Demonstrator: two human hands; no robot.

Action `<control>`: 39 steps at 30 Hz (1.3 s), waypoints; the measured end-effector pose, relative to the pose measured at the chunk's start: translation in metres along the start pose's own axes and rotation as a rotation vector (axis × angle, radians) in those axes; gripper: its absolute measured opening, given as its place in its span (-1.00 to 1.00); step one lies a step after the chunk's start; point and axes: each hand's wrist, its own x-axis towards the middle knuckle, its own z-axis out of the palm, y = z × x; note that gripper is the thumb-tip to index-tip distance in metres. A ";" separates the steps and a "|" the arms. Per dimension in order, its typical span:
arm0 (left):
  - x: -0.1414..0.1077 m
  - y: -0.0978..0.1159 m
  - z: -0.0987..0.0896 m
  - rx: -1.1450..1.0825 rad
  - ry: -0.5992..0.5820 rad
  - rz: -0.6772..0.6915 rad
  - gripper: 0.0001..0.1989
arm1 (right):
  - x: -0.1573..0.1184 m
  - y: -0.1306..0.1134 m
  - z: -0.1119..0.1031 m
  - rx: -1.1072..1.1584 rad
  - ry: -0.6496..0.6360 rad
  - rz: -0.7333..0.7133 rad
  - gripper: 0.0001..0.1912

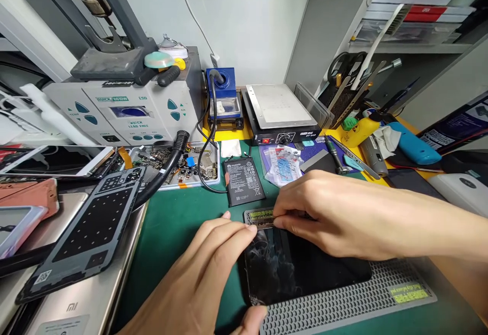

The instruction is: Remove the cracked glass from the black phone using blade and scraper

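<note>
A smartphone (305,264) lies screen up, its black glass smeared with pale smudges near the left end. It rests on a grey honeycomb-patterned mat (343,304) with yellow lettering, which shows along both long sides. My left hand (202,269) braces the phone's left end, fingertips at the far corner and thumb at the near corner. Over the far edge, my right hand (316,213) is closed in a pinch, its fingertips close to the left ones. Whatever it pinches is hidden. Just beyond lies a black Huawei battery (244,181).
A hot-air station (129,111) with a black hose (163,172) stands back left, a blue soldering-iron holder (223,96) and a hot plate (282,109) behind. Phone parts and a back cover (91,223) are piled left. Tools and a yellow bottle (358,129) crowd the right.
</note>
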 end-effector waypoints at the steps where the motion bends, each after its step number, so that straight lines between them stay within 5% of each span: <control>1: 0.000 0.000 0.000 -0.003 -0.001 0.004 -0.26 | 0.000 0.001 0.000 -0.007 0.001 -0.002 -0.75; 18: 0.008 -0.003 0.004 -0.055 0.093 0.080 -0.35 | -0.002 -0.001 -0.011 -0.076 -0.050 0.007 -0.78; 30: 0.005 -0.002 0.007 -0.053 0.013 -0.011 -0.23 | 0.002 0.013 -0.003 0.098 -0.054 0.005 -0.79; 39: 0.007 -0.004 0.006 -0.012 0.090 0.002 -0.29 | -0.001 0.020 0.006 0.343 0.008 0.054 -0.80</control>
